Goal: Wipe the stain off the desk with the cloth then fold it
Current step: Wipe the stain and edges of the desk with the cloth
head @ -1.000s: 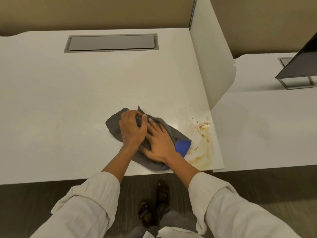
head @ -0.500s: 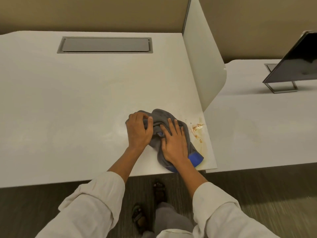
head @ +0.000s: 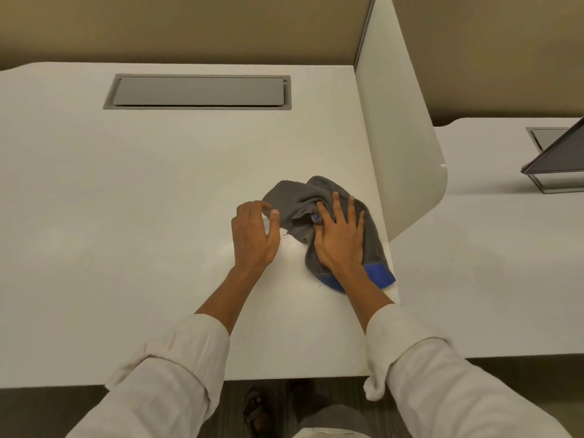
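The right hand (head: 339,238) lies flat on the cloth (head: 300,200); the left hand (head: 254,235) hangs loose, holding nothing. Press hard and rub the bench (head: 126,200)

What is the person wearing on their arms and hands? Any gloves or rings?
Both arms wear loose, off-white long sleeves, rolled or pushed up into bunched cuffs: the left sleeve and the right sleeve. The forearms below the cuffs are bare. The left hand and right hand are bare too, with no gloves, and no rings or watch that I can see.
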`<state>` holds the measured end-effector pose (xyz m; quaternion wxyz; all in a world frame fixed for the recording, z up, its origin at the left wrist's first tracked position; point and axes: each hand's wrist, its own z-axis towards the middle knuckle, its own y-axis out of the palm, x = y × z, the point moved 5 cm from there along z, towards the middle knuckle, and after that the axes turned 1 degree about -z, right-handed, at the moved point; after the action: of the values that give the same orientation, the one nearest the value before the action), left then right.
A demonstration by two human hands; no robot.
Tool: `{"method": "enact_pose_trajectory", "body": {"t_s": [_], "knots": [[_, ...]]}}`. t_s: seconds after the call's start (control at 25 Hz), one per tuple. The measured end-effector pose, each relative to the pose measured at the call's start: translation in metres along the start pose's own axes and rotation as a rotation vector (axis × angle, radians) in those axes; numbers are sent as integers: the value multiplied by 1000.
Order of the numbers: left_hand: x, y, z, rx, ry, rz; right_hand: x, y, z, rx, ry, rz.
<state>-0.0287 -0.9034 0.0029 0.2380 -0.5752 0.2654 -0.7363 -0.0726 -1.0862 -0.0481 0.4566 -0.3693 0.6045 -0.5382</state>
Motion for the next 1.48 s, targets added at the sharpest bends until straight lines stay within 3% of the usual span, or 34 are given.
{"method": "enact_pose_trajectory", "body": {"t_s": [0.24, 0.44, 0.56, 0.68, 0.8, 0.96, 1.24, 1.48], "knots": [[-13, -11, 10, 72, 2, 3, -56, 5, 29, -24, -394, 150], [-6, -12, 1, 38, 33, 40, -73, 7, -27, 4, -505, 247], [5, -4, -7, -29, 42, 8, -59, 5, -70, 28, -474, 238], [18, 5, -16, -66, 99, -28, -22, 3, -95, 71, -283, 162], [26, 15, -18, -93, 122, -9, 5, -3, -92, 69, -91, 79], [28, 20, -15, -72, 142, -10, 20, -8, -60, 38, 27, 41], [24, 36, 14, -75, 106, 25, 40, -11, 15, 32, 89, 33], [19, 37, 22, -47, 101, 32, 22, -13, 47, 35, -72, 184]]}}
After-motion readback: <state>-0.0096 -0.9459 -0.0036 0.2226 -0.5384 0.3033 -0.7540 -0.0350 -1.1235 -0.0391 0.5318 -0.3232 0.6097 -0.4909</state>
